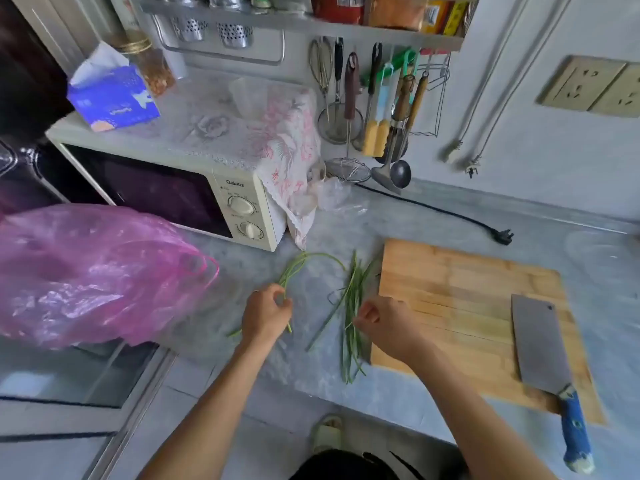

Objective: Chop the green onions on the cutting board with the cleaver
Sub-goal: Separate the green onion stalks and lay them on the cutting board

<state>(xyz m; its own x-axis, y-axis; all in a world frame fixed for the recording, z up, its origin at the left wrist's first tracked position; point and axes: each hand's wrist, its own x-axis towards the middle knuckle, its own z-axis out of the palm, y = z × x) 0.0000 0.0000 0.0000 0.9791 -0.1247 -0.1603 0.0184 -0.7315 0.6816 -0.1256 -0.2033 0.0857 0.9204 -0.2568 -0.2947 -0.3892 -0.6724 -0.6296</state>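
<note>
Several thin green onions [351,306] lie in a loose bunch on the grey counter, just left of the wooden cutting board [460,299]. My right hand [384,323] pinches stalks of this bunch near their middle. My left hand [265,315] grips a second small bunch of green onions [304,259] that curves up and to the right. The cleaver [538,348] lies flat on the board's right side, its blue handle [575,431] sticking out over the near edge. Neither hand touches the cleaver.
A pink plastic bag [86,271] bulges at the left. A cream microwave [166,188] with a floral cloth stands behind. Utensils [374,109] hang on the back wall, and a black plug [502,235] lies on the counter behind the board. My slippered foot [327,433] shows below.
</note>
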